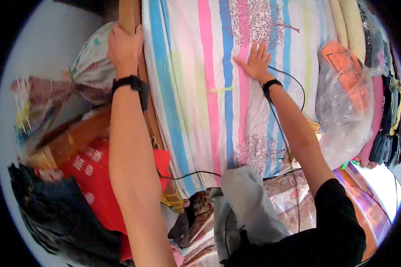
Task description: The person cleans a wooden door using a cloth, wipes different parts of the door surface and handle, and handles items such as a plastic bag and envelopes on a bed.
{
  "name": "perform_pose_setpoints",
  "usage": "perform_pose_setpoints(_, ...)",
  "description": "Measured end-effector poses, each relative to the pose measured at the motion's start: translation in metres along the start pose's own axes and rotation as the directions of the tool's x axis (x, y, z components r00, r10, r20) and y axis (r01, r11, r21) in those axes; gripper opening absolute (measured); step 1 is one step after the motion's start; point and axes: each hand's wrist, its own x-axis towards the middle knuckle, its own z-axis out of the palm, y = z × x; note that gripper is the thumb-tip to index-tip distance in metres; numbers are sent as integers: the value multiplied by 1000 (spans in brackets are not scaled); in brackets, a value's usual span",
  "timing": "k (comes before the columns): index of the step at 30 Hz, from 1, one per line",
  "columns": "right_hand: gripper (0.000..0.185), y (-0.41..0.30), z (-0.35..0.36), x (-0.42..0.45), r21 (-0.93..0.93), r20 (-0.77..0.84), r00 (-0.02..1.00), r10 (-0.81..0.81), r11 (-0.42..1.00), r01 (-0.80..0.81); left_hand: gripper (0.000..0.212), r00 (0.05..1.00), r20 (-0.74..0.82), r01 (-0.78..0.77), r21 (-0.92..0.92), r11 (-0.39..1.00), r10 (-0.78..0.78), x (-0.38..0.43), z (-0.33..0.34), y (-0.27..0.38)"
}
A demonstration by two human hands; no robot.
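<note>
A bed sheet point(193, 76) with pink, blue and white stripes and printed trees covers the bed before me. My left hand point(124, 46) grips a wooden rail point(128, 15) along the sheet's left edge, a black band on the wrist. My right hand point(256, 63) lies palm down on the sheet, fingers spread, with a black band at its wrist and nothing held. A thin black cable point(302, 90) curves on the sheet beside the right wrist and runs on under the forearm.
At the right a clear plastic bag point(341, 133) holds something orange, near hanging clothes point(392, 110). At the left are a tied cloth bundle point(93, 63), a red cloth or bag point(90, 187) and dark clothing point(53, 213). My grey-clad knee point(244, 190) touches the bed's near edge.
</note>
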Motion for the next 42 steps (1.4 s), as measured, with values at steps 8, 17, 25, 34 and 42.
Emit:
perform_pose_setpoints(8,119,0,-4,1,-227,99,994,38,974,-14,63,881,-257,-390,84,917,398,-211,47,-4)
perform_pose_setpoints(17,123,24,27,17,-207,-119,991,-60,978,35,51,979,-160,80,-263,962,-125,-483,28,-85)
perform_pose_setpoints(25,33,-43,-8,-90,-150,-246,862,-444,896,418,44,872,-256,367,-223,903,-418,-627,30,-187)
perform_pose_setpoints(34,39,-183,9,-438,667,110,787,-608,632,394,40,567,-309,421,-689,590,-764,-647,63,-202)
perform_pose_setpoints(42,54,-213,1,-466,501,-103,751,-652,618,605,31,458,-187,387,-838,384,-869,-654,75,-224)
